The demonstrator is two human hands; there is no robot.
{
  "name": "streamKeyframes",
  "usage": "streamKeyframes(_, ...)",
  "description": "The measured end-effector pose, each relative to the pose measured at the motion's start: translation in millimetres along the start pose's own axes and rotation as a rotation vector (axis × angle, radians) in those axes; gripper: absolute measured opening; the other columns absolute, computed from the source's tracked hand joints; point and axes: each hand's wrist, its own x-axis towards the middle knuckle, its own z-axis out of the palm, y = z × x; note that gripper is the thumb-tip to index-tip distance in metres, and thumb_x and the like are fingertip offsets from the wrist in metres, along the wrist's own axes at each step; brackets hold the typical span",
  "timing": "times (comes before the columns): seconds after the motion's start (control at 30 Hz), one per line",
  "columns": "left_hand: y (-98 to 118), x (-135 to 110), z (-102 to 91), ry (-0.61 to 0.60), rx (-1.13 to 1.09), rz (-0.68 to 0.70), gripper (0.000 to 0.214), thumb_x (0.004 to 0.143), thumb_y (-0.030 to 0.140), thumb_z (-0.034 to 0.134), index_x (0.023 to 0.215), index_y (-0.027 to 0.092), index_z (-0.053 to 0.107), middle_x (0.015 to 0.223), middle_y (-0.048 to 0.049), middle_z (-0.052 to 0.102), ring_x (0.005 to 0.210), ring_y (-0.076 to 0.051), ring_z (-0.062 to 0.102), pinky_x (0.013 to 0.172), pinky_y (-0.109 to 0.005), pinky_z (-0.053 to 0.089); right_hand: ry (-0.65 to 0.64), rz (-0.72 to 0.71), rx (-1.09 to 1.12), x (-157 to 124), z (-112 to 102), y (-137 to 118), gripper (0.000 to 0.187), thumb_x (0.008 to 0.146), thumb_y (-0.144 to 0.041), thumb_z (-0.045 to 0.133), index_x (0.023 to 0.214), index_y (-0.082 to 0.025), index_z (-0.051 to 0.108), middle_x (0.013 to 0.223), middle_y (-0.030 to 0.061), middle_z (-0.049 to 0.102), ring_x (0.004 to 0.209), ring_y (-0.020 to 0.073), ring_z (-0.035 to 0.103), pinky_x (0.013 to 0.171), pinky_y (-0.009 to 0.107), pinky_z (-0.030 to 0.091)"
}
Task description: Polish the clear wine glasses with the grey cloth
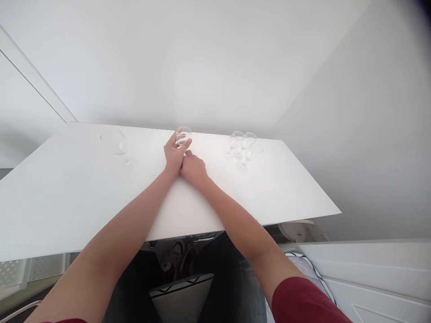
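Note:
My left hand (175, 154) is wrapped round the bowl of a clear stemmed glass (183, 134) that stands near the back edge of a white tabletop (84, 193). Thumb and fingers curl about the glass. My right hand (192, 168) lies right beside it, fingers curled down low by the foot of that glass, touching my left hand; what it grips is hidden. Both forearms stretch out over the table.
A large clear glass (116, 143) stands at the back left. A cluster of several small stemmed glasses (243, 146) stands at the back right. White walls close in behind and to the right. Below the table's front edge are dark trousers and a white socket (319, 233).

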Motion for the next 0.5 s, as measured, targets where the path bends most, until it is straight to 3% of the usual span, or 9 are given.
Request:
streamKeyframes(0.13, -2.3, 0.7, -1.1, -0.057, 0.023, 0.019, 0.053, 0.084, 0.041, 0.090, 0.134, 0.028, 0.077, 0.132, -0.0083, 0.075, 0.097, -0.018, 0.070, 0.094, -0.035, 0.056, -0.032, 0.038, -0.038, -1.1, 3.6, -1.9, 0.048, 0.106, -0.028, 0.043, 0.149, -0.020, 0.060, 0.159, 0.0184, 0.055, 0.100, 0.0285, 0.075, 0.086, 0.047, 0.063)
streamKeyframes(0.27, -3.2, 0.1, 0.3, -0.110, 0.008, 0.004, 0.063, 0.083, 0.050, 0.090, 0.141, 0.028, 0.073, 0.140, -0.0097, 0.073, 0.112, -0.023, 0.072, 0.103, -0.037, 0.055, -0.066, 0.098, -0.059, -8.3, 5.3, -5.1, 0.054, 0.108, -0.030, 0.038, 0.160, -0.023, 0.051, 0.175, 0.0200, 0.043, 0.100, 0.0307, 0.077, 0.089, 0.052, 0.062)
streamKeyframes(0.4, -2.4, -3.3, 0.2, -0.237, -0.062, -0.049, 0.087, 0.089, 0.070, 0.078, 0.166, 0.044, 0.046, 0.163, -0.0075, 0.059, 0.130, -0.029, 0.069, 0.108, -0.043, 0.054, -0.075, 0.146, -0.075, -31.5, 3.0, -2.0, 0.066, 0.104, -0.024, 0.036, 0.171, -0.022, 0.038, 0.183, 0.0187, 0.029, 0.107, 0.0342, 0.078, 0.089, 0.054, 0.063)
streamKeyframes(0.5, -3.0, -5.4, -1.0, -0.269, -0.071, -0.093, 0.080, 0.099, 0.080, 0.054, 0.170, 0.054, 0.029, 0.173, -0.0024, 0.048, 0.141, -0.030, 0.063, 0.115, -0.049, 0.049, -0.080, 0.204, -0.098, -56.6, 1.2, 12.8, 0.072, 0.102, -0.022, 0.038, 0.174, -0.023, 0.034, 0.185, 0.0143, 0.025, 0.109, 0.0323, 0.079, 0.090, 0.051, 0.063)
